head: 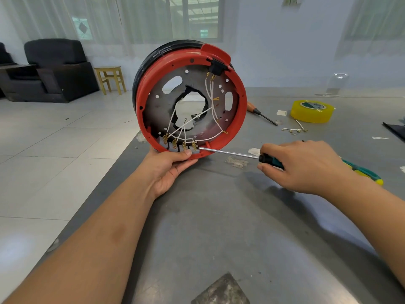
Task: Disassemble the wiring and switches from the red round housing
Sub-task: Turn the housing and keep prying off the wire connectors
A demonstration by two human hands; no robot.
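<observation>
Grey table (219, 216) | left hand (168, 170) grips red housing (237, 110) | right hand (306, 165) holds screwdriver (230, 152)

White wires (192, 121) crisscross the red round housing (237, 113) interior, crowding the switches (179, 145) at its lower rim. The worktop (230, 227) in front lies open; tape roll (312, 111) and orange-handled tool (260, 113) occupy the right.

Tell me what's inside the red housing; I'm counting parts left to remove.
Inside the red housing: white wires, four brass-terminal switches along the bottom, a black switch at top, a perforated metal plate. The screwdriver tip reaches the rightmost switch. Switch bodies are mostly hidden.
</observation>
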